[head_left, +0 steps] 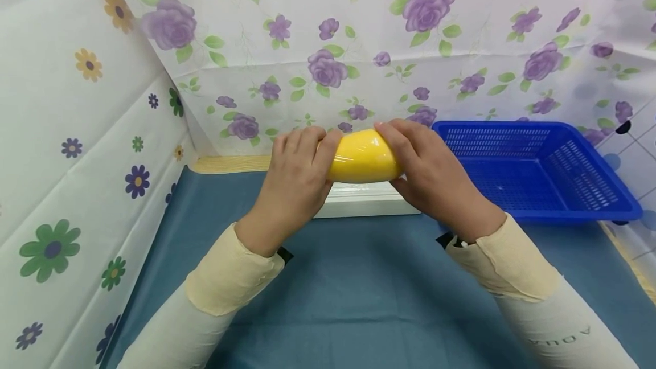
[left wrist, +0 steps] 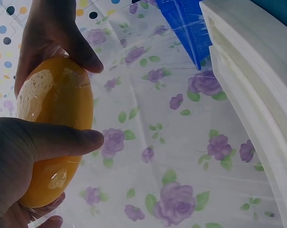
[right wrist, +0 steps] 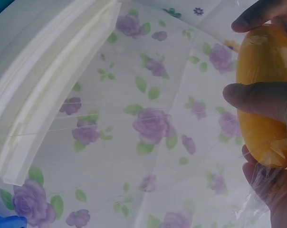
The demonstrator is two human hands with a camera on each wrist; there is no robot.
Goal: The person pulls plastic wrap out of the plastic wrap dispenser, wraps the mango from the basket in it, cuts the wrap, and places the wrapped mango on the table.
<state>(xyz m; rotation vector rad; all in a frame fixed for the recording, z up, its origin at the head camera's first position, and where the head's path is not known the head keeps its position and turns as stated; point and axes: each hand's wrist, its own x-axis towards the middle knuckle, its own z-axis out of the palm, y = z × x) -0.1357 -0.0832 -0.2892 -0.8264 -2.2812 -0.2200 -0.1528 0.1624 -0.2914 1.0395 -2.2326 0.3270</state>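
A smooth yellow oval fruit, its exact kind unclear, is held up in front of me between both hands. Clear plastic film clings to it with shiny wrinkles. My left hand grips one end, its thumb across the side in the left wrist view. The other end is gripped by my right hand, with its thumb along the near side in the right wrist view. Beneath and behind the fruit lies a long white box, partly hidden; in the wrist views transparent film stretches between it and the fruit.
A blue plastic basket with perforated walls stands at the right. The table has a blue-grey cloth. A flower-printed sheet hangs behind, another sheet on the left.
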